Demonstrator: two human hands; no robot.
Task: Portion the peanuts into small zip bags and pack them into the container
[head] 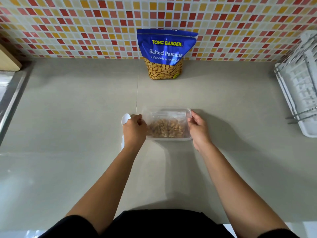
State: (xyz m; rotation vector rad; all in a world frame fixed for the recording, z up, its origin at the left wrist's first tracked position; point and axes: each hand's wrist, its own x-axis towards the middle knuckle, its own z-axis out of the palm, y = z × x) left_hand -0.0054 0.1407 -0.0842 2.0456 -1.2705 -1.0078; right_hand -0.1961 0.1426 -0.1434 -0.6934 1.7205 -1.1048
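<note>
Centrally on the grey bench (68, 117) sits the clear rectangular plastic container (164, 112), with a clear zip bag of peanuts (167, 129) inside it. The left hand (134, 130) curls its fingers on the container's left rim, and the right hand (199, 130) pinches the right rim. A white plastic spoon (125, 118) lies just left, partly hidden under the left hand. Far behind, well apart, a blue Salted Peanuts pouch (165, 48) stands against the red-and-yellow mosaic tile wall (85, 23). A white dish rack (300, 93) sits at the right edge and a steel sink rim (10, 93) at the left.
</note>
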